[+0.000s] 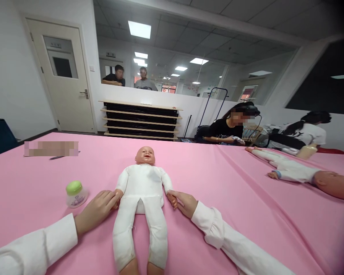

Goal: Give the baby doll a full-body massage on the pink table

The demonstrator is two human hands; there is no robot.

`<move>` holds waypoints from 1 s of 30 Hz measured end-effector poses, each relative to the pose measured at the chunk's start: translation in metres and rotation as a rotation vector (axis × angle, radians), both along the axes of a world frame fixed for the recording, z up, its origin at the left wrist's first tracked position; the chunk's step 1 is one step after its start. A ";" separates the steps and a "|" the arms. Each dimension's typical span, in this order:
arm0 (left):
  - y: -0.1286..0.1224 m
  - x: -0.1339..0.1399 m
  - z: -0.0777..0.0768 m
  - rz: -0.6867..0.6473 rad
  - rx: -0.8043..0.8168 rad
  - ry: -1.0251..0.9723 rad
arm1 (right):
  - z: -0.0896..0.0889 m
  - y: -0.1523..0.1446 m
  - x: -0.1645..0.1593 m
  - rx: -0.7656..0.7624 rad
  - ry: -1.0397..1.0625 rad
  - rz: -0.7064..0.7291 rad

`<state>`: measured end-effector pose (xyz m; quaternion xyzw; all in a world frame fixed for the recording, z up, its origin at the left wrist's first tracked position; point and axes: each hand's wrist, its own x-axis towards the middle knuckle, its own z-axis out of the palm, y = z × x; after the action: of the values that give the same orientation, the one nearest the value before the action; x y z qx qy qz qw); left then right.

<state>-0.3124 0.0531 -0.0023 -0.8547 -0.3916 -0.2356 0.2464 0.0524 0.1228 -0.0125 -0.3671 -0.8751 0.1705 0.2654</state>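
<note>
A baby doll (145,179) with a white cloth body lies on its back on the pink tablecloth (206,172), its head away from me. My left hand (100,208) is closed around the doll's hand on the left side. On the other side, my right hand (185,202) grips the doll's other hand between thumb and fingers. Both doll arms lie down along its sides. Just left of my left hand stands a small jar (76,194) with a green lid.
A second baby doll (298,170) lies at the right, near a beige bottle (307,151). A pen (60,156) lies at the far left by a blurred patch. Beyond the table sit two people, one in black (227,126); stacked boards (140,119) stand against the wall.
</note>
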 end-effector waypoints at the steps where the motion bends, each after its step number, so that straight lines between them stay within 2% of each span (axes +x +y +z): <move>1: 0.000 -0.002 -0.001 0.000 0.008 0.016 | 0.002 -0.001 0.000 0.016 -0.013 0.019; 4: 0.001 -0.005 0.001 -0.003 0.033 -0.023 | 0.007 -0.004 0.001 0.073 0.040 0.056; 8: 0.019 0.002 0.017 0.085 -0.026 -0.372 | 0.023 0.010 -0.010 0.064 0.266 -0.008; 10: 0.042 0.011 0.032 0.175 -0.050 -0.611 | 0.039 0.034 -0.024 0.014 0.425 -0.095; 13: 0.093 0.029 0.055 0.292 -0.122 -0.949 | 0.064 0.086 -0.052 -0.075 0.691 -0.218; 15: 0.131 0.040 0.064 0.402 -0.195 -1.065 | 0.074 0.121 -0.071 -0.135 0.774 -0.398; 16: 0.148 0.044 0.065 0.463 -0.259 -1.057 | 0.075 0.134 -0.079 -0.155 0.763 -0.502; 18: 0.178 0.049 0.061 0.540 -0.379 -1.001 | 0.070 0.153 -0.093 -0.178 0.727 -0.608; 22: 0.214 0.048 0.037 0.614 -0.524 -0.888 | 0.043 0.161 -0.108 -0.204 0.631 -0.672; 26: 0.227 0.042 0.014 0.672 -0.670 -0.774 | 0.026 0.160 -0.107 -0.206 0.531 -0.719; 30: 0.228 0.044 0.009 0.741 -0.701 -0.719 | 0.028 0.157 -0.104 -0.182 0.450 -0.735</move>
<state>-0.2682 0.2810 0.0072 -0.5592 -0.7746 -0.2650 -0.1309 -0.0513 0.2801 0.0157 -0.6294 -0.5883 0.2169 0.4591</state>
